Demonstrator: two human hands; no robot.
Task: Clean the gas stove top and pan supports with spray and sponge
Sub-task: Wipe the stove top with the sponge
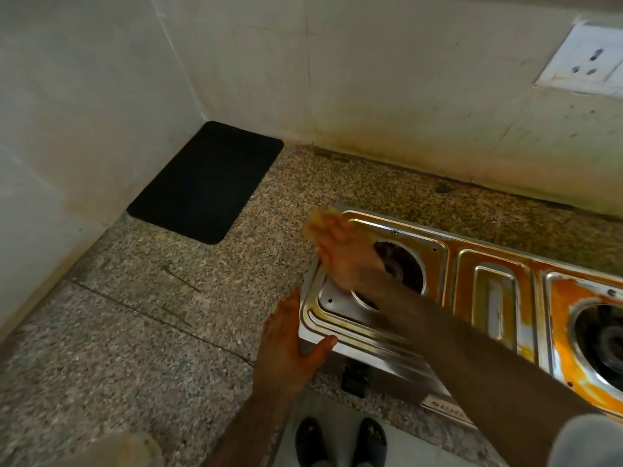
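A steel gas stove (495, 291) stands on the granite counter, its top smeared with orange grime, thickest around the right burner hole (603, 342). My right hand (344, 254) presses a yellow sponge (318, 222) onto the stove's far left corner; the hand is blurred and covers most of the sponge. My left hand (290, 342) lies flat against the stove's left side, thumb resting on the front left corner. No pan supports and no spray bottle are in view.
A black mat (205, 182) lies in the counter's back left corner against the wall. A wall socket (583, 59) sits at the upper right. The speckled counter (135, 332) spreads to the left of the stove. My sandalled feet (340, 439) show below the counter edge.
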